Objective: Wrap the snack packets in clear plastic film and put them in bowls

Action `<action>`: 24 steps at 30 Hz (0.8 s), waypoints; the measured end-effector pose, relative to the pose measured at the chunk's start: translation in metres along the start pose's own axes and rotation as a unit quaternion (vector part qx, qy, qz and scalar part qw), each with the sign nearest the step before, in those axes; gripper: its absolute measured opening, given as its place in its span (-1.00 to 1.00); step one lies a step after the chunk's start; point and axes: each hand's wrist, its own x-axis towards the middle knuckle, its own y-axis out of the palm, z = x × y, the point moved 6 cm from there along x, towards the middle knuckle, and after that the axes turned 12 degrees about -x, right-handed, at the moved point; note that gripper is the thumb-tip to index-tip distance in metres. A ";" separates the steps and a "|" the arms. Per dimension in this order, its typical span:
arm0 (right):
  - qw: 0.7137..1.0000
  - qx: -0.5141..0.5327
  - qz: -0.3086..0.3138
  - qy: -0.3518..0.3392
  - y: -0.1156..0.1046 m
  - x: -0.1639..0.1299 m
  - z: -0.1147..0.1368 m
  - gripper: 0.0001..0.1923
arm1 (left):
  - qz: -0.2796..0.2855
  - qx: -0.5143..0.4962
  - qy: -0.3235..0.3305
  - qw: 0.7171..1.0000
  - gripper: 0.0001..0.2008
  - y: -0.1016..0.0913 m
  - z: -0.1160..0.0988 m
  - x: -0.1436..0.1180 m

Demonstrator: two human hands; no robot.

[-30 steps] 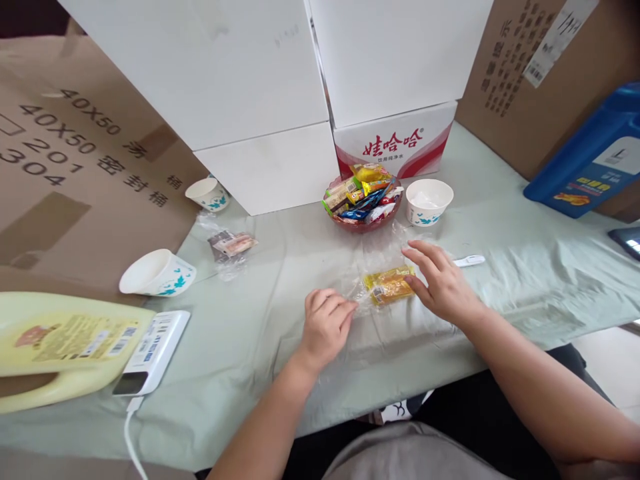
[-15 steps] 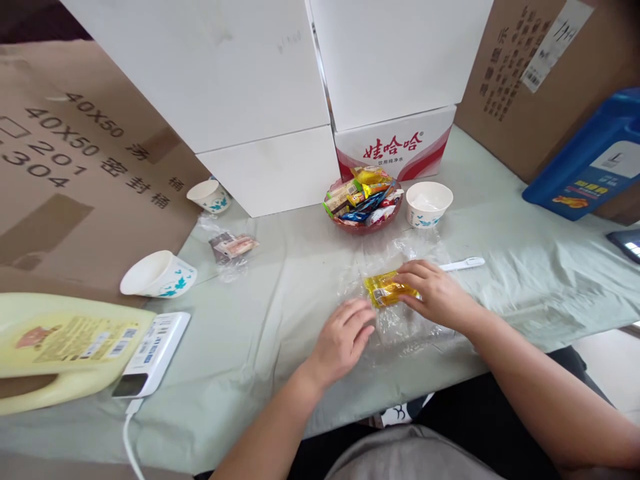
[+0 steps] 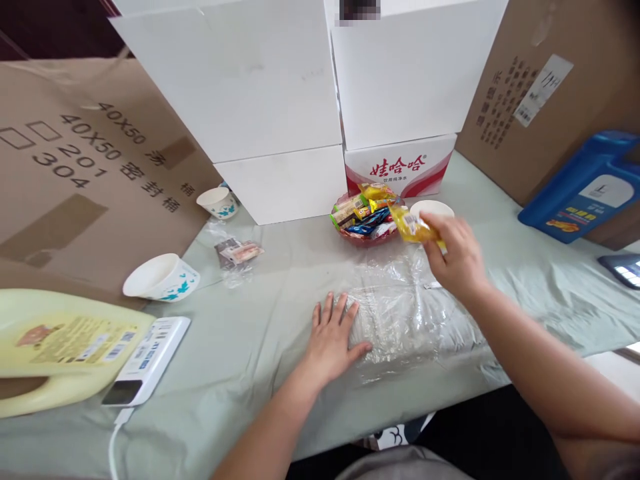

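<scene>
A yellow snack packet (image 3: 411,225) is pinched in my right hand (image 3: 457,257), raised off the table beside the snack bowl. The pink glass bowl (image 3: 363,240) holds several colourful wrapped snacks (image 3: 370,213). A white paper cup (image 3: 433,207) stands behind my right hand, which partly covers it. My left hand (image 3: 331,340) lies palm down with fingers spread, touching the left edge of a clear plastic sheet (image 3: 400,320). Only a bit of the white plastic handle (image 3: 433,285) shows under my right hand.
On the left stand two paper cups (image 3: 173,283), clear-wrapped snacks (image 3: 237,253), a pale yellow jug (image 3: 55,347) and a white power bank (image 3: 150,360) with a cable. White boxes (image 3: 285,187) rise behind the bowl. A blue jug (image 3: 570,200) and a phone (image 3: 623,269) are at right.
My right hand has lifted the yellow packet from the plastic sheet and carried it forward, close to the bowl. My left hand has opened and flattened onto the sheet's edge.
</scene>
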 end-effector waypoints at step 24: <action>0.862 0.189 0.295 -0.366 0.020 -0.091 0.094 -0.74 | -0.108 0.016 -0.013 0.994 -0.38 -0.021 0.005 -0.002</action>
